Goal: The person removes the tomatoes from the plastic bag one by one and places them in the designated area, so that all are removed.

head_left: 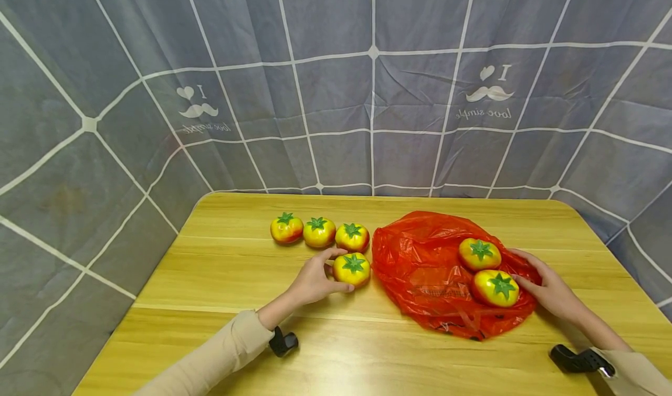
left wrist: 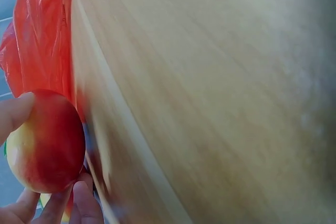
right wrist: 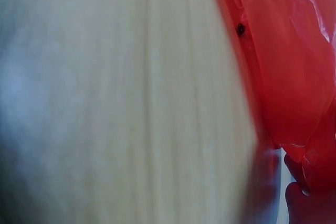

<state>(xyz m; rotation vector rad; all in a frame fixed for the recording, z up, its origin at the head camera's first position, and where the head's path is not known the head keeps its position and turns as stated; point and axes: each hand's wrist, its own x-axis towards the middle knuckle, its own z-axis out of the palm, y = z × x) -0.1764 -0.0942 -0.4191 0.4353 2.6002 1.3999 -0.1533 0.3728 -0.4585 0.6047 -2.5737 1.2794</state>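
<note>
My left hand point(head_left: 314, 277) grips a yellow-and-red tomato point(head_left: 352, 269) with a green star-shaped top, between thumb and fingers, just left of the red plastic bag point(head_left: 415, 273). Seen from the left wrist, the tomato's red side point(left wrist: 55, 140) faces the camera, with the thumb on one side and fingertips on the other. At the bag's right edge, my right hand point(head_left: 551, 291) holds the plastic, thumb beside two tomatoes lying on or in the bag, the rear one point(head_left: 480, 254) and the front one point(head_left: 496, 288). The right wrist view shows red film point(right wrist: 294, 66) partly covering the fingers.
Three more tomatoes stand in a row behind the left hand: left point(head_left: 286, 229), middle point(head_left: 319, 232) and right point(head_left: 353, 238). Everything lies on a wooden table point(head_left: 220, 267). A grey curtain with white lines point(head_left: 336, 104) hangs behind it.
</note>
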